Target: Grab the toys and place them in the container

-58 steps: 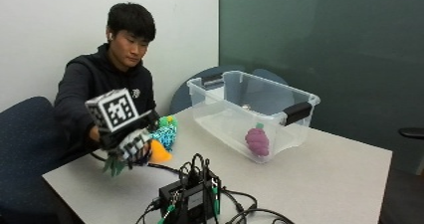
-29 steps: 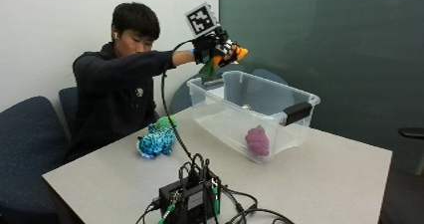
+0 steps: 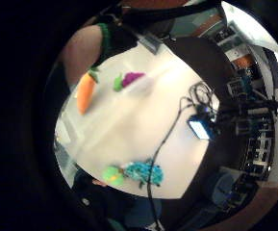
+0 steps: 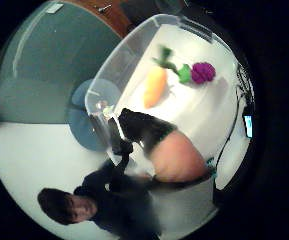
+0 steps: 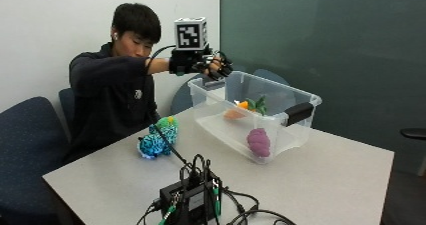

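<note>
In the outside view my gloved right hand (image 5: 200,64) hovers above the near end of the clear plastic container (image 5: 273,82), fingers spread and holding nothing. An orange carrot toy (image 5: 241,108) with a green top lies on the container's floor. A purple grape toy (image 5: 258,141) lies further along inside it. A teal knitted toy (image 5: 158,137) lies on the table beside the container, in front of the person. The palm views look down on the carrot (image 4: 155,86) and grape toy (image 4: 203,72) inside the container; the other shows the carrot (image 3: 85,91) and teal toy (image 3: 141,172).
A black device with tangled cables (image 5: 193,197) sits near the table's front edge (image 5: 319,185). The container has a black handle (image 5: 299,113) on its end. A blue chair (image 5: 26,145) stands beside the person.
The hand lifted the carrot from the table beside the teal toy, carried it over the container and let go. The carrot now lies inside and the fingers are spread.
</note>
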A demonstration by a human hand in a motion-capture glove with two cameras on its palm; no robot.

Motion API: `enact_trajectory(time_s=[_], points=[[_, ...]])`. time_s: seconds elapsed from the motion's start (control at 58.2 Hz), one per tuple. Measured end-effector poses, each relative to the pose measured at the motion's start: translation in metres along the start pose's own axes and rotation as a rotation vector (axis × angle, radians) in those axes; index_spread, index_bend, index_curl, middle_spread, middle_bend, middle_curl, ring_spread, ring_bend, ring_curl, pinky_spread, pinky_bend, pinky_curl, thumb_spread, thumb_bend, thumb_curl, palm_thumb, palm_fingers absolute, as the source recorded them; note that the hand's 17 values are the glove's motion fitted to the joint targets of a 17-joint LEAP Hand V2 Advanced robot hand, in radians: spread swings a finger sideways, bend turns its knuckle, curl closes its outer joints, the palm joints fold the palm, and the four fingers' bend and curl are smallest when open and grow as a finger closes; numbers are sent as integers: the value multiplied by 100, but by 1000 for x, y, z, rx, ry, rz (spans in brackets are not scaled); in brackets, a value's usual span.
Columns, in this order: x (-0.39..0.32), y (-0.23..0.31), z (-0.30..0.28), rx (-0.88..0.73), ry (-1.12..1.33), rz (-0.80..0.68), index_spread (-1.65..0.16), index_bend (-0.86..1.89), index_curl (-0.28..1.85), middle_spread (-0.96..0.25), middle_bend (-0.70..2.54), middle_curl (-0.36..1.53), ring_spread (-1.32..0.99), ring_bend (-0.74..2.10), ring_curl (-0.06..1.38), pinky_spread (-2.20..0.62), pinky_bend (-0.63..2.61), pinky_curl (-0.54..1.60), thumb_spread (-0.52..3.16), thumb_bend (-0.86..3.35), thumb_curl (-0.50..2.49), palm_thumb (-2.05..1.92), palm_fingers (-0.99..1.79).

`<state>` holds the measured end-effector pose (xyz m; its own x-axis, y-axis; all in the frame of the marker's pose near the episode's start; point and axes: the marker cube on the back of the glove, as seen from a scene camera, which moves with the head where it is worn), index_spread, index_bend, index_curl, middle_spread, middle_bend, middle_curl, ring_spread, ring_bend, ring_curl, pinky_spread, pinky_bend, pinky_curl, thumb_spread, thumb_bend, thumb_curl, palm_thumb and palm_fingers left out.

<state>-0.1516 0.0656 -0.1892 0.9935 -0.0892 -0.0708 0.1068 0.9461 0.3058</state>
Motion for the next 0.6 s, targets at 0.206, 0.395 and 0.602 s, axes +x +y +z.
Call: enact_trajectory(time_s=[0.206, 0.395, 0.602], points=[[63, 93, 31, -45, 56, -9, -19, 14, 31, -4, 32, 44, -8, 51, 23, 3, 85, 37, 124, -6, 24, -8, -7], [93, 150, 122, -208, 65, 85, -24, 18, 32, -2, 28, 43, -8, 47, 23, 4, 81, 35, 125, -5, 22, -7, -3], [103, 177, 205, -159, 91, 68, -28, 13, 31, -2, 27, 42, -10, 56, 25, 3, 84, 35, 120, -7, 20, -10, 12]])
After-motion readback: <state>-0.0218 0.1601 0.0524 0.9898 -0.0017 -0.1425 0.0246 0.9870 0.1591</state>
